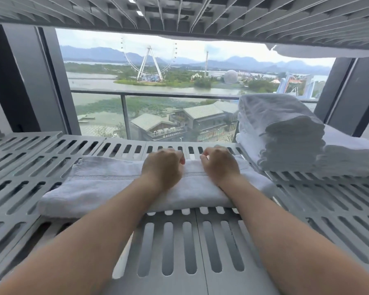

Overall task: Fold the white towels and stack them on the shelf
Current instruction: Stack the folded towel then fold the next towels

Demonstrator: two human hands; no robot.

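Note:
A white towel [98,186], folded into a long band, lies across the grey slotted shelf [179,241] in front of me. My left hand [162,167] and my right hand [221,165] sit side by side on its middle, knuckles up. Their fingers curl over the towel's far edge and hold it, so the fingertips are hidden. A stack of several folded white towels [285,133] stands on the same shelf at the right, about a hand's width from my right hand.
A second slotted shelf [179,13] hangs close overhead, with white cloth [317,51] drooping from it at the upper right. Behind the shelf is a large window [158,81] with dark frames at both sides. Bare shelf surface stretches to the left.

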